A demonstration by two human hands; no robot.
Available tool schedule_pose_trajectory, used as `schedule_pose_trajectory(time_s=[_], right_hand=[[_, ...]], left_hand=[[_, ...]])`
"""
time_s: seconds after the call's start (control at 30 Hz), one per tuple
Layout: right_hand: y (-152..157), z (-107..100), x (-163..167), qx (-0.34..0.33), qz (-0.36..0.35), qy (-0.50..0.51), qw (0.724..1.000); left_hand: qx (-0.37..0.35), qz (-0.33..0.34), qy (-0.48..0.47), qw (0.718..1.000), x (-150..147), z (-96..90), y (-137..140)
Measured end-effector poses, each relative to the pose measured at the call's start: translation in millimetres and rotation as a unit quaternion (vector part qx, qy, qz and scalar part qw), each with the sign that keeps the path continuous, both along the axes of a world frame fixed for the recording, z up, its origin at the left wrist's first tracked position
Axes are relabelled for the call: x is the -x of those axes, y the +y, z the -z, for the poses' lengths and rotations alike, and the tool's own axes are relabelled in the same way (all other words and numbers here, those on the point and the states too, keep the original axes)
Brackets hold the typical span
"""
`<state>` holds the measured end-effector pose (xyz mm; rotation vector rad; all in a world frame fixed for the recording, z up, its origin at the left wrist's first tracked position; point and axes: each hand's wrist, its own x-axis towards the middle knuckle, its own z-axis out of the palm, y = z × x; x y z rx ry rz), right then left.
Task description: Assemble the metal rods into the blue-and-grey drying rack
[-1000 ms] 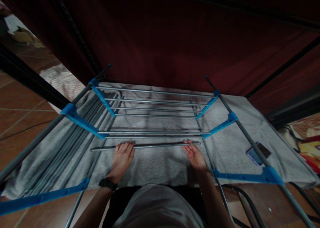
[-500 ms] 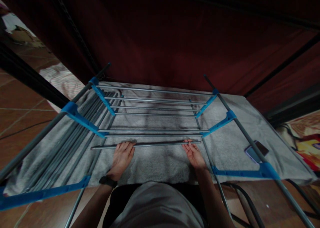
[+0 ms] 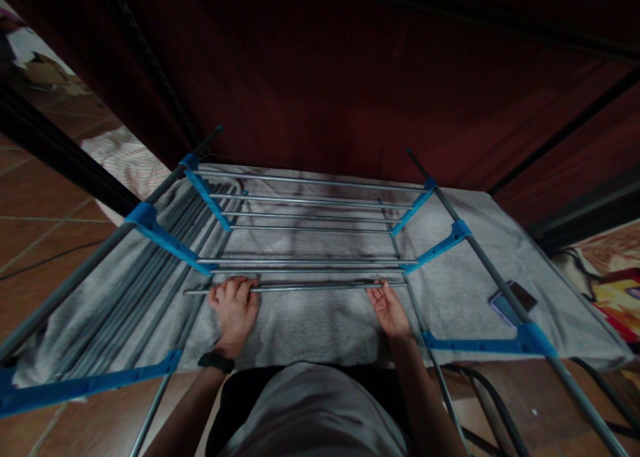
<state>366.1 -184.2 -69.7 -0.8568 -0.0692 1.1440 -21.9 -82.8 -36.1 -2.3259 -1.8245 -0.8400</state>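
A thin grey metal tube (image 3: 310,287) lies crosswise between my hands, in front of a rack frame made of metal tubes and blue plastic brackets (image 3: 173,240). My left hand (image 3: 234,310) is wrapped over the tube near its left end, fingers curled. My right hand (image 3: 387,309) pinches it close to its right end, palm turned up. Just beyond the tube, several crossbars (image 3: 305,262) span the left and right brackets. Nearer me, the left front bracket (image 3: 100,380) and the right front bracket (image 3: 480,345) have no crossbar between them.
Several loose tubes (image 3: 135,290) lie side by side on the grey blanket (image 3: 450,297) at the left. A phone (image 3: 513,302) rests at the right, beside the frame's side tube. Dark red fabric (image 3: 320,83) hangs behind. Black curved metal legs (image 3: 500,403) stand at the lower right.
My left hand has slid left along the tube, toward its left end. The tube has moved slightly away from me and a little right; my right hand has barely shifted.
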Motion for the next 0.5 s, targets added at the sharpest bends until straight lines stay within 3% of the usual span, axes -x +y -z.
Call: schedule_pose_trajectory(time_s=[0.5], right_hand=[[-2.0,1.0,-3.8,-0.006,0.003,0.003,1.000]], left_hand=[[0.062,0.089,0.016,0.994,-1.0,-3.0,-0.6]])
